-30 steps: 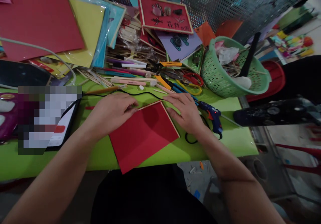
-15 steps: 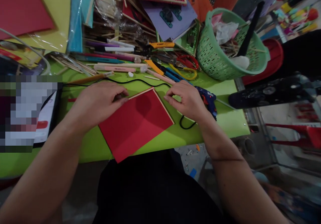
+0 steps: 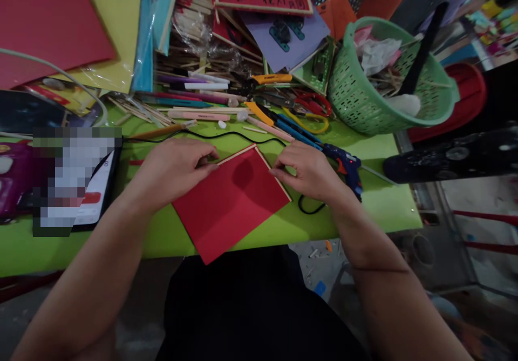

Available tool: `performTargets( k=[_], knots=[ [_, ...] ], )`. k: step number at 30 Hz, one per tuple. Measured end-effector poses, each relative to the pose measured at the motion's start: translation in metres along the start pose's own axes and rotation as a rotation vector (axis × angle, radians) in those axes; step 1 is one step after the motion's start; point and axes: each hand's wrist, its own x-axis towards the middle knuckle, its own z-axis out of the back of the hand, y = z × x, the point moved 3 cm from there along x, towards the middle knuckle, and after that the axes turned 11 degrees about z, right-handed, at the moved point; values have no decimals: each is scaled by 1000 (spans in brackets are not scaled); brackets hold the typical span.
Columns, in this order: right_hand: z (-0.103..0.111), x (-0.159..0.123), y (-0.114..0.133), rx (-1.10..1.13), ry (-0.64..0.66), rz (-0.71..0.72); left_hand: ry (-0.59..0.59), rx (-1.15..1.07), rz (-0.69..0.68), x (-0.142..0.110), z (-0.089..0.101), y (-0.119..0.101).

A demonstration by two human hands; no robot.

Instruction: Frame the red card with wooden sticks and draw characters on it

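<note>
On the table [image 3: 168, 238] lay our card [image 3: 232, 207], its long axis running from eight to two o'clock, one corner pointing to one, the opposite jutting past the near edge. Our left hand [image 3: 177, 164] curled over its eleven-o'clock side, our right hand [image 3: 306, 170] by its two-o'clock side; we couldn't tell whether either pinched anything. We seemed to be settling the strips [image 3: 238, 154]; the next move called for light, even pressure.
</note>
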Motion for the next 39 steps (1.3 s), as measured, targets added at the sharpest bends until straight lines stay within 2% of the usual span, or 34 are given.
performTargets(
  k=[5,16,23,33,36,39],
  knots=[
    [-1,0,1,-19,39,1,-19,10,-84,0,-2,-1],
    [-4,0,2,-23,77,32,-45,28,-143,1,-9,0],
    [1,-1,1,-10,13,22,-90,34,-182,2,-11,-6],
    [11,-4,6,-91,-94,60,-177,113,-152,14,-26,-34],
    [15,-5,7,-113,-132,61,-230,110,-122,16,-20,-37],
    [18,-6,8,-125,-161,62,-296,105,-43,21,-1,-31]
  ],
)
